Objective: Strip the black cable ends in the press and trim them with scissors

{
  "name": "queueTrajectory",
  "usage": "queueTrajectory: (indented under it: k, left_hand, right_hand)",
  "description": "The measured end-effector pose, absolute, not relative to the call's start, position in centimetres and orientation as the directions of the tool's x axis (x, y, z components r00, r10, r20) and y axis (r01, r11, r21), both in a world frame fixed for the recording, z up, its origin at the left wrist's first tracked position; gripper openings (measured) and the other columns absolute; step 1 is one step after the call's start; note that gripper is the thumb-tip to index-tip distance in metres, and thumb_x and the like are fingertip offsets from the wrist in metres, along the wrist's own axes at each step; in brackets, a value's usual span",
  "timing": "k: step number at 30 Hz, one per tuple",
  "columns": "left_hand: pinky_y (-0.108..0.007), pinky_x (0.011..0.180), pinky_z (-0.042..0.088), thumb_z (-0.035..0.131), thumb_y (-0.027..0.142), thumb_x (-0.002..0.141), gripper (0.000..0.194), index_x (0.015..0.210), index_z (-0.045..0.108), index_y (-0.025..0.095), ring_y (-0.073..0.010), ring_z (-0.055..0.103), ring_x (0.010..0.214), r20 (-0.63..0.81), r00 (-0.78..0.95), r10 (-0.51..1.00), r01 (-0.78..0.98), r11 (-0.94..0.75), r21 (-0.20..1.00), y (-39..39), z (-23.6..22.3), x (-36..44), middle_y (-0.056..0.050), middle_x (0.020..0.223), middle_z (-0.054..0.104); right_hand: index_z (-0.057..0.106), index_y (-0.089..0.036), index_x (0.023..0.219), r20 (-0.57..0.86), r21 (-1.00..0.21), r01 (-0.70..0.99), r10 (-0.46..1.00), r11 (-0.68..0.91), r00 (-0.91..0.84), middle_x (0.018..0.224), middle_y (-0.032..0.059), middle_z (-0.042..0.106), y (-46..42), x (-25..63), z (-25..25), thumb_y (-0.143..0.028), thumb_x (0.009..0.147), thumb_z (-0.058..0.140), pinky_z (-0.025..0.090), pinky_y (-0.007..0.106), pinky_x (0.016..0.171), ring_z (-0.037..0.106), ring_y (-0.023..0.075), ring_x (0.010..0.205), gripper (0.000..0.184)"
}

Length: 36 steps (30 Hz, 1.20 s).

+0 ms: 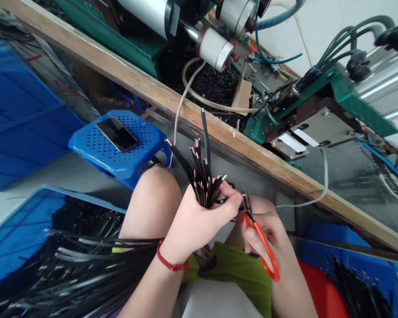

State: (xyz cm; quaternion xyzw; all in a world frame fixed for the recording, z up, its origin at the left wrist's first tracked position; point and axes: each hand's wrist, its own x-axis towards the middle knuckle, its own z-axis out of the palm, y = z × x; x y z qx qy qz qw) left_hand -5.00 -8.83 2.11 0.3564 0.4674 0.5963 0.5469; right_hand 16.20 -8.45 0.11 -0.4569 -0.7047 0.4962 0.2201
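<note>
1. We hold a bundle of black cables (pixel 202 185) in our left hand (pixel 194 221), above the lap and between the knees. The left fingers (pixel 230 201) are clamped around the bundle near its upper ends.
2. The bundle's long axis runs roughly upright in the view, tilted slightly away from us. The stripped ends, showing red, white and green cores, fan out above the fist; one cable (pixel 205 137) stands well higher than the others.
3. Our right hand (pixel 268 234) holds a pair of orange-handled snips (pixel 260 238). The right fingers are closed on the handles; we cannot tell whether the blades are parted.
4. The blade tips (pixel 246 198) point up and lie just beside the left fingertips, to the right of the bundle. The cable ends sit up and to the left of the tips.
5. The right hand is therefore the nearer one to the cut point; the left only presents the bundle.
6. More black cables (pixel 86 265) lie in a blue crate (pixel 16 234) at the lower left. A phone (pixel 116 134) rests on a blue stool (pixel 119 154), well apart from both hands.
</note>
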Motion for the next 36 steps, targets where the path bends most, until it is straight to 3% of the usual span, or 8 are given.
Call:
queueTrajectory:
  k: [8, 18, 25, 30, 36]
  left_hand:
    - [-0.024, 0.055, 0.047, 0.078, 0.023, 0.086, 0.021, 0.066, 0.071, 0.019, -0.0131, 0.058, 0.059, -0.103, -0.141, 0.985, -0.304, 0.056, 0.951, -8.7, 2.2, -5.0, 0.000, 0.064, 0.069]
    - [-0.023, 0.053, 0.043, 0.077, 0.025, 0.085, 0.023, 0.064, 0.067, 0.021, -0.0118, 0.052, 0.056, -0.090, -0.161, 0.983, -0.291, 0.040, 0.956, -8.6, 2.1, -4.7, 0.002, 0.061, 0.063]
    - [-0.022, 0.051, 0.042, 0.076, 0.025, 0.085, 0.022, 0.065, 0.067, 0.021, -0.0111, 0.051, 0.054, -0.092, -0.162, 0.982, -0.283, 0.043, 0.958, -8.6, 2.2, -4.7, 0.002, 0.061, 0.063]
    - [-0.023, 0.051, 0.042, 0.075, 0.027, 0.084, 0.023, 0.064, 0.066, 0.021, -0.0116, 0.051, 0.054, -0.100, -0.169, 0.981, -0.260, 0.054, 0.964, -8.7, 2.1, -4.8, 0.001, 0.060, 0.062]
    - [-0.022, 0.051, 0.044, 0.076, 0.025, 0.086, 0.022, 0.065, 0.069, 0.021, -0.0119, 0.052, 0.055, -0.079, -0.165, 0.983, -0.247, 0.037, 0.968, -8.6, 2.0, -4.9, 0.001, 0.062, 0.064]
  right_hand:
    - [0.059, -0.021, 0.061, -0.106, -0.896, 0.422, 0.855, 0.139, -0.507, 0.052, 0.0003, 0.052, -8.1, 17.1, -1.1, -0.076, 0.112, 0.059, 0.022, 0.032, 0.052, 0.039, 0.0125, 0.049, 0.075]
    - [0.051, -0.023, 0.060, -0.169, -0.906, 0.421, 0.867, 0.052, -0.470, 0.052, 0.0001, 0.050, -8.6, 16.5, -0.3, -0.085, 0.109, 0.057, 0.022, 0.032, 0.051, 0.039, 0.0127, 0.049, 0.079]
    - [0.057, -0.022, 0.060, -0.193, -0.904, 0.428, 0.873, 0.019, -0.447, 0.053, 0.0022, 0.056, -8.6, 16.4, 0.2, -0.083, 0.107, 0.064, 0.026, 0.031, 0.050, 0.046, 0.0138, 0.049, 0.077]
    - [0.061, -0.022, 0.054, -0.138, -0.898, 0.428, 0.859, 0.101, -0.493, 0.052, 0.0042, 0.058, -8.2, 15.7, 1.3, -0.074, 0.107, 0.070, 0.031, 0.032, 0.049, 0.050, 0.0160, 0.049, 0.075]
    - [0.061, -0.022, 0.056, -0.155, -0.903, 0.422, 0.858, 0.078, -0.490, 0.049, 0.0042, 0.059, -8.2, 16.1, 0.6, -0.078, 0.109, 0.064, 0.030, 0.031, 0.046, 0.050, 0.0151, 0.045, 0.077]
